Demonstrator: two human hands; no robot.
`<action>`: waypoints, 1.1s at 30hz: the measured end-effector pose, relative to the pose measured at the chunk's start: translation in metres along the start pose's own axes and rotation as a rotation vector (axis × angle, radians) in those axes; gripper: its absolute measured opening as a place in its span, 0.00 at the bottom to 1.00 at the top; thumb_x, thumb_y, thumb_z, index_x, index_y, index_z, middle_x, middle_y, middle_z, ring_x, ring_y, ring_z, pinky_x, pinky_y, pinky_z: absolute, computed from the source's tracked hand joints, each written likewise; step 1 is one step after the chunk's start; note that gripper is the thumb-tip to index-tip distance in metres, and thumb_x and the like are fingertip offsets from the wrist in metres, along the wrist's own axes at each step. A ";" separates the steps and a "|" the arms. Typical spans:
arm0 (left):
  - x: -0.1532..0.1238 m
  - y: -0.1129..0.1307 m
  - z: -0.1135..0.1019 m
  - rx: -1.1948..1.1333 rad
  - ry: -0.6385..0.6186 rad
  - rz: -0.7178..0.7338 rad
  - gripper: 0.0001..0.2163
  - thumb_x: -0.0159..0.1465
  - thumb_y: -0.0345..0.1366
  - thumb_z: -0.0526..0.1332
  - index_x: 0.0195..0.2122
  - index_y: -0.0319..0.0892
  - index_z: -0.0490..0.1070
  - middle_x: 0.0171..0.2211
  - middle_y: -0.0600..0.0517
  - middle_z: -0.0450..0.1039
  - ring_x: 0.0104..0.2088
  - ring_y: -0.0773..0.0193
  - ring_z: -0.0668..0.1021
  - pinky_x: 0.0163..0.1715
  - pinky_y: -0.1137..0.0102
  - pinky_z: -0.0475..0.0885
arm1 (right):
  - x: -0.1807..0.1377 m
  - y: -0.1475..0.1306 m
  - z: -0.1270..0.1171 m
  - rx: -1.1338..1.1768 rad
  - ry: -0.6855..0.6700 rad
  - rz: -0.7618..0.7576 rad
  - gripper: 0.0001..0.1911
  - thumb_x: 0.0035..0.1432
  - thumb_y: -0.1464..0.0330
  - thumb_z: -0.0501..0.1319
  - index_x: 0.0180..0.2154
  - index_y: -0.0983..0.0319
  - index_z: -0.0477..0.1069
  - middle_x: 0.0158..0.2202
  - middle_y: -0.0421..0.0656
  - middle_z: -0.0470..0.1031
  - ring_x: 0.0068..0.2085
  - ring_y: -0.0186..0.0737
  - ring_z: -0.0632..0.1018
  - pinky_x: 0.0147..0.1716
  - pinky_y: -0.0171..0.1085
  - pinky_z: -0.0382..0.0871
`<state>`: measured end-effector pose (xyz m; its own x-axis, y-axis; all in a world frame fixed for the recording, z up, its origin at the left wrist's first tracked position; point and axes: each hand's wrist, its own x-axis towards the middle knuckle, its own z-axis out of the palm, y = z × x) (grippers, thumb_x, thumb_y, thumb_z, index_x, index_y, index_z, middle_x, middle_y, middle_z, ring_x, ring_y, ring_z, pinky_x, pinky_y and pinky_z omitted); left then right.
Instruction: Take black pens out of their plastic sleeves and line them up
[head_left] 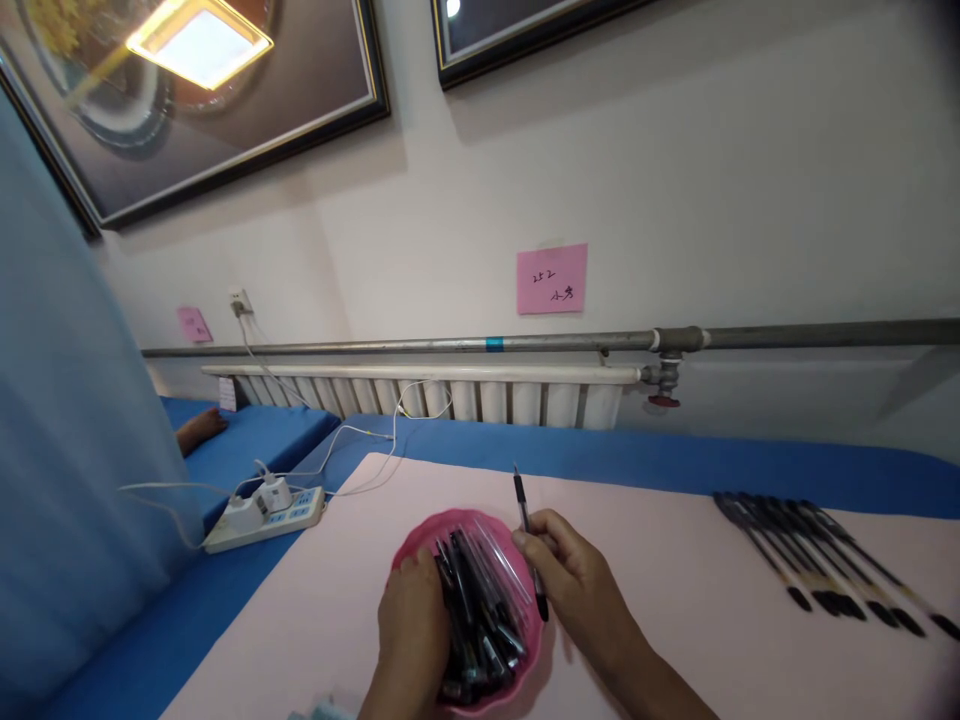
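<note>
A pink basket point(450, 518) stands on the pink sheet, filled with black and clear pen parts point(480, 600). My left hand point(414, 615) reaches over the basket's left side with its fingers curled down among the parts; what they grip, if anything, is hidden. Above the basket's right rim, my right hand point(562, 560) pinches a pen point(522, 500) between thumb and fingers. Its tip points up and away, its black end hangs down, and no cap covers the tip.
Several pens point(810, 550) lie in a row at the right on the pink sheet point(645, 580). A power strip point(292, 518) with plugs and white cables sits at the left. Behind the blue table edge is a radiator point(495, 400). Another person's hand point(206, 425) rests at far left, near a blue curtain point(67, 420).
</note>
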<state>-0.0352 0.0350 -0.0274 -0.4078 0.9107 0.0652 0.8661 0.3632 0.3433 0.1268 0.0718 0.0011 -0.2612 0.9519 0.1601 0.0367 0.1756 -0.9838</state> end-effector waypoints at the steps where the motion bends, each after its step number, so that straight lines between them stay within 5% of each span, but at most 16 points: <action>1: 0.000 0.001 -0.001 0.028 -0.028 -0.004 0.16 0.57 0.24 0.45 0.38 0.35 0.71 0.36 0.37 0.76 0.37 0.48 0.77 0.32 0.64 0.64 | 0.000 0.001 0.000 -0.002 -0.001 -0.002 0.11 0.56 0.61 0.56 0.24 0.59 0.61 0.19 0.32 0.56 0.23 0.32 0.59 0.22 0.31 0.54; 6: 0.002 0.005 -0.003 0.118 -0.134 -0.029 0.17 0.59 0.24 0.44 0.43 0.34 0.69 0.40 0.37 0.75 0.40 0.48 0.76 0.35 0.62 0.65 | 0.000 0.002 0.001 -0.006 -0.013 -0.008 0.11 0.55 0.61 0.56 0.24 0.59 0.61 0.19 0.31 0.55 0.22 0.32 0.58 0.21 0.31 0.54; 18: -0.003 -0.017 -0.016 -0.155 -0.043 -0.026 0.16 0.56 0.27 0.51 0.45 0.36 0.68 0.42 0.42 0.74 0.42 0.56 0.74 0.40 0.67 0.64 | -0.001 0.002 0.001 -0.012 -0.060 -0.019 0.12 0.56 0.60 0.55 0.25 0.59 0.61 0.19 0.31 0.54 0.22 0.32 0.58 0.21 0.31 0.54; 22: 0.001 -0.025 -0.024 -0.298 -0.048 -0.064 0.12 0.55 0.28 0.52 0.39 0.40 0.70 0.36 0.47 0.75 0.37 0.61 0.75 0.36 0.71 0.64 | -0.003 0.000 0.000 -0.013 -0.064 -0.024 0.11 0.57 0.61 0.55 0.26 0.59 0.62 0.20 0.31 0.54 0.22 0.31 0.58 0.22 0.31 0.54; 33: 0.003 -0.026 -0.022 -0.215 -0.033 -0.001 0.12 0.55 0.26 0.52 0.36 0.42 0.71 0.34 0.51 0.76 0.36 0.63 0.75 0.34 0.72 0.62 | -0.001 0.000 0.000 -0.028 -0.060 -0.001 0.11 0.56 0.60 0.56 0.27 0.59 0.64 0.19 0.32 0.58 0.22 0.32 0.60 0.22 0.31 0.55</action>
<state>-0.0653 0.0239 -0.0152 -0.3963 0.9174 0.0355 0.7827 0.3173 0.5354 0.1274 0.0711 0.0006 -0.3183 0.9351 0.1555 0.0628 0.1845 -0.9808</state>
